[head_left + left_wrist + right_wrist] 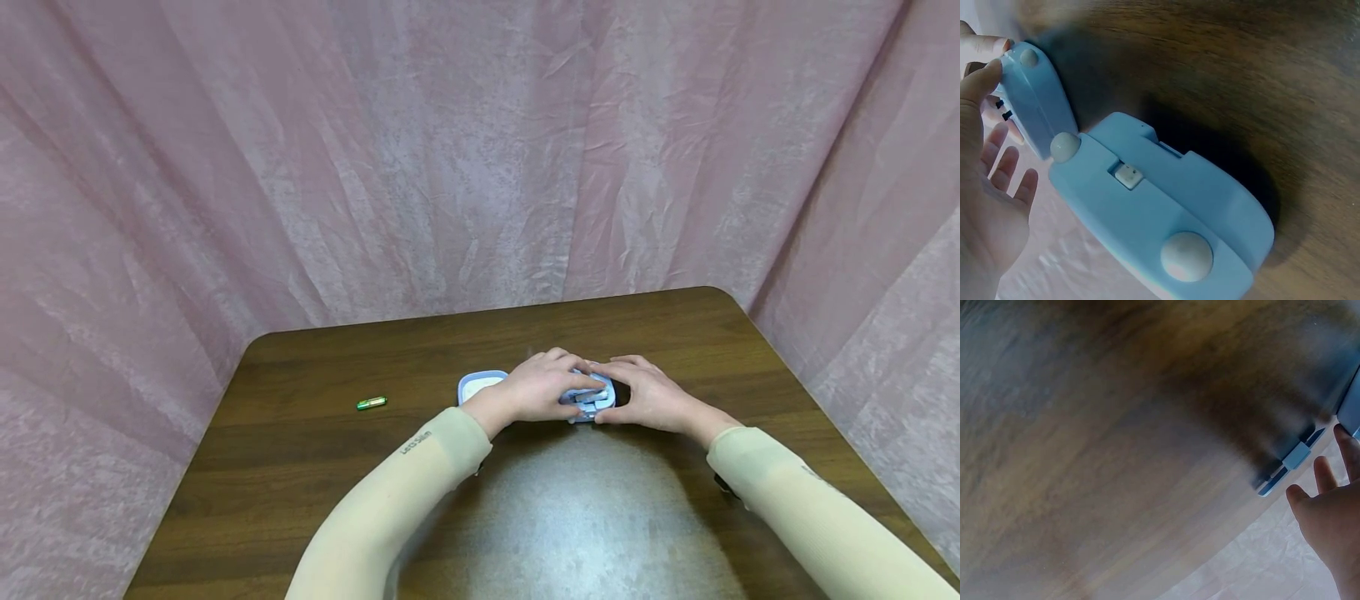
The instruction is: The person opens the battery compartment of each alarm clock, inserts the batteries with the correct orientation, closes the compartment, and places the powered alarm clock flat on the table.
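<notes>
Two light-blue plastic devices are on the wooden table. The farther one [596,403] sits between both hands in the head view, with a pale slim part across its top. My left hand [542,388] grips its left side, thumb at the near edge and fingers over the top. On its right side my right hand [651,395] holds it between thumb and index finger. In the left wrist view, this device [1038,94] shows small black prongs by the fingers. The second device [1147,200] carries white rounded knobs and a small white slider.
A green battery [371,403] lies on the left of the table. The second device's white-topped end [480,385] shows behind my left wrist. A thin light-blue piece [1296,456] appears near the right fingers. Pink curtains [480,167] hang behind the table's far edge.
</notes>
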### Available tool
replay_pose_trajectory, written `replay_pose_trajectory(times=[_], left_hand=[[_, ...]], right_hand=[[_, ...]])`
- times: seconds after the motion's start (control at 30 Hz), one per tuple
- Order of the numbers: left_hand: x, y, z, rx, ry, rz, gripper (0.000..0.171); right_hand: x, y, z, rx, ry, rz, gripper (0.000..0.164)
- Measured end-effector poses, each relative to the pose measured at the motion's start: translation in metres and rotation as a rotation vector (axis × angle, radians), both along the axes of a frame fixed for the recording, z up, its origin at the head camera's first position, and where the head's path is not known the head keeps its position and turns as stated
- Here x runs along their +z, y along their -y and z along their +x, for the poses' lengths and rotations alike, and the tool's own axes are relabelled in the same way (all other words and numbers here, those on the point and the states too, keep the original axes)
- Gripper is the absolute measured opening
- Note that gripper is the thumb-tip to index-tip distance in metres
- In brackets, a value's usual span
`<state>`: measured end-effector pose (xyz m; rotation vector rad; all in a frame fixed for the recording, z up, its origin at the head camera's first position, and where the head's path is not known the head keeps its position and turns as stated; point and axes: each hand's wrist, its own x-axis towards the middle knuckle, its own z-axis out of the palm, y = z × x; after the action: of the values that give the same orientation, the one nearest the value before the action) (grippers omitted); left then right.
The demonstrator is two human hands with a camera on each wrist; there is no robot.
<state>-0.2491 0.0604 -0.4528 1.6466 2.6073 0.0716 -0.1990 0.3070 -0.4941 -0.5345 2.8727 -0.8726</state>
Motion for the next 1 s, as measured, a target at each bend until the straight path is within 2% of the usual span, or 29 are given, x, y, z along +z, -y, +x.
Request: replay_pose_trajectory(times=[0.3, 0.57, 0.8, 1.0], left_hand=[[-0.0009, -0.0030, 0.0006, -0.034, -0.043, -0.020, 0.056], [-0.0027, -0.0027, -0.0025, -0.057, -0.110, -0.045, 0.055], [-0.0079, -0.0003, -0.0060, -0.076, -0.138, -0.058, 0.055], [-0.0072, -0.0024, -0.0066, -0.105, -0.193, -0.073, 0.054]], right_hand=[[0.0001, 0.0004, -0.0002, -0.003, 0.013, 0.004, 0.089], [0.0020, 0.0006, -0.0007, -0.007, 0.005, 0.020, 0.090], [0.0015, 0.0005, -0.0013, -0.008, 0.018, 0.040, 0.092], [0.0016, 0.0001, -0.0010, -0.011, 0.019, 0.039, 0.093]])
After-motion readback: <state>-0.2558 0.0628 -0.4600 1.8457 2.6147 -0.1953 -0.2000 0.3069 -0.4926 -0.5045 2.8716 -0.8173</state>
